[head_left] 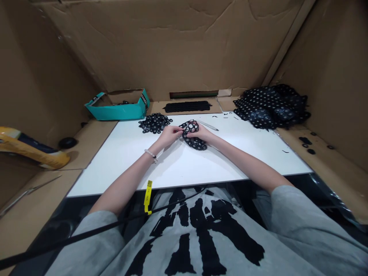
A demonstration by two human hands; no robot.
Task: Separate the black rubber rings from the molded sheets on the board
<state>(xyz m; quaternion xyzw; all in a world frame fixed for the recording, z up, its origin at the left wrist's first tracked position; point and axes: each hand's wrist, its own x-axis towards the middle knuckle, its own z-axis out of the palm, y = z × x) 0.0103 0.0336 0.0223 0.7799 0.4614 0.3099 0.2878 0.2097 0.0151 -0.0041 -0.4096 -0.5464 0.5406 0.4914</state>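
Head view, with the white board as landmark: above the board's middle, toward its far half, a black perforated piece is held between two bare hands. The right hand grips it, thumb on the near face; the left hand has its fingertips pinched narrow on the piece's left edge — exactly what lies between them is too small to tell. A slim pen-like tool lies on the board, just beyond the right hand. On the board's far left part sits a heap of small black rings. Past its far left corner stands a teal box; past its far edge, a dark ridged bundle. A pile of perforated sheets overlaps the far right corner — black, with light dots.
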